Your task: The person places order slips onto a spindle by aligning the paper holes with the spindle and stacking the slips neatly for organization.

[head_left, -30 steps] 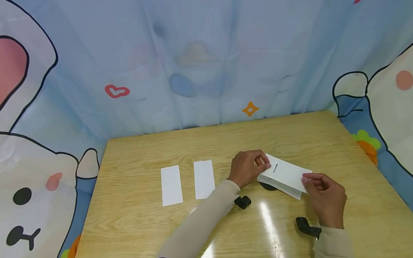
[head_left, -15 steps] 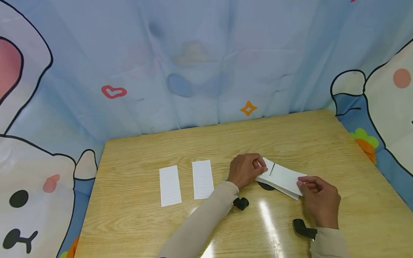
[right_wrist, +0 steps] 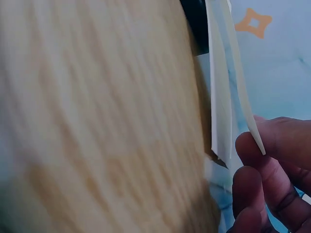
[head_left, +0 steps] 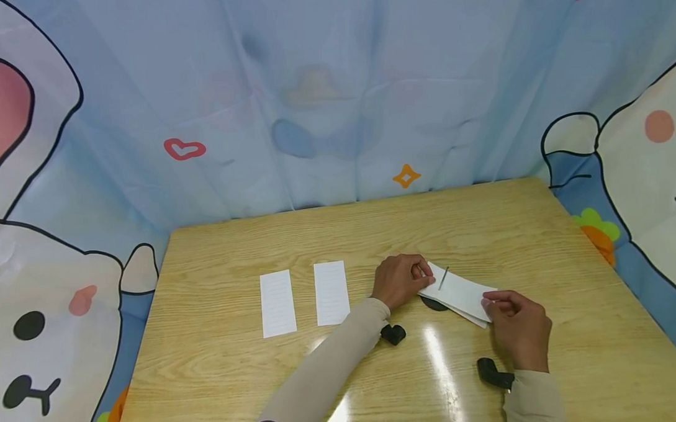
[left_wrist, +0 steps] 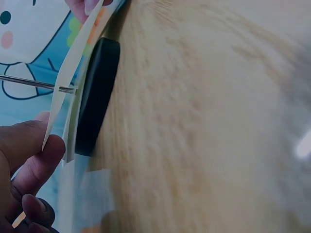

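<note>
I'm watching the left hand (head_left: pixel 401 281) and right hand (head_left: pixel 522 330) pinching opposite ends of a white paper card (head_left: pixel 465 291) — between their fingers, a black round base (left_wrist: pixel 98 97) is sitting lower and a metal spike (left_wrist: pixel 29 81) is poking through.

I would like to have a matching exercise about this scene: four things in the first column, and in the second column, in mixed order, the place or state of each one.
First column
1. metal spike
2. black base
3. leftmost paper slip
4. right hand

Second column
A. flat on the wooden table, beside another slip
B. pinching one end of the held slip
C. passing through the held slip
D. underneath the held slip

Right pairs: 1-C, 2-D, 3-A, 4-B
</note>
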A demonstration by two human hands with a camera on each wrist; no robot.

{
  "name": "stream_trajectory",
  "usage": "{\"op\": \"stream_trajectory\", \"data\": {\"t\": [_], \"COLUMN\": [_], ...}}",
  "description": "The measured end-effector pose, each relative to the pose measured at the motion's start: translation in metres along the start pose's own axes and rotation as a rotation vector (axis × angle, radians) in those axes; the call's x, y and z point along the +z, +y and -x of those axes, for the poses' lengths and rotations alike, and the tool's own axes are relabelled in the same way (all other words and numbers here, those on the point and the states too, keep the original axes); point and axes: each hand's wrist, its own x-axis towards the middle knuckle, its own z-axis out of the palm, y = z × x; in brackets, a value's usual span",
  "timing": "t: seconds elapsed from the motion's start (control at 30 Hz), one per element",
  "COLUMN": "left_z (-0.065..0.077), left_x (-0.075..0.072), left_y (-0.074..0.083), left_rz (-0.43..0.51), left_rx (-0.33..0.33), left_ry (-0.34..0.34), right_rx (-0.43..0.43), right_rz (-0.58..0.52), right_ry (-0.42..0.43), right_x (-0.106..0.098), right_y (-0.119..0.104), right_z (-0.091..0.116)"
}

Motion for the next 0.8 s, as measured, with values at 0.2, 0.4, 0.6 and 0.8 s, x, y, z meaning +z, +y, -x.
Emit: {"op": "stream_trajectory", "data": {"t": [0.2, 0.4, 0.6, 0.8], "left_z": [0.0005, 0.001, 0.0022, 0.004], "left_x": [0.0015, 0.0023, 0.0032, 0.0025], "left_y": [-0.0033, -0.0059, -0.0085, -0.0089], "left_rz": [0.002, -0.025, -0.031, -0.012], "left_rx": [-0.008, -0.02, -0.029, -0.035], "left_ry": [-0.001, 0.005, 0.001, -0.004], "right_rx": [-0.002, -0.012, 0.006, 0.054], "right_rz": [0.045, 0.093, 0.122, 0.109], "right_ry": [-0.03, -0.067, -0.103, -0.123], "right_x": [0.0003, -0.0004, -0.0005, -0.0009], "right_y": [-0.0019, -0.0017, -0.0004, 0.0006], "right_z": [-0.0008, -0.0021, -0.0055, -0.0067]}}
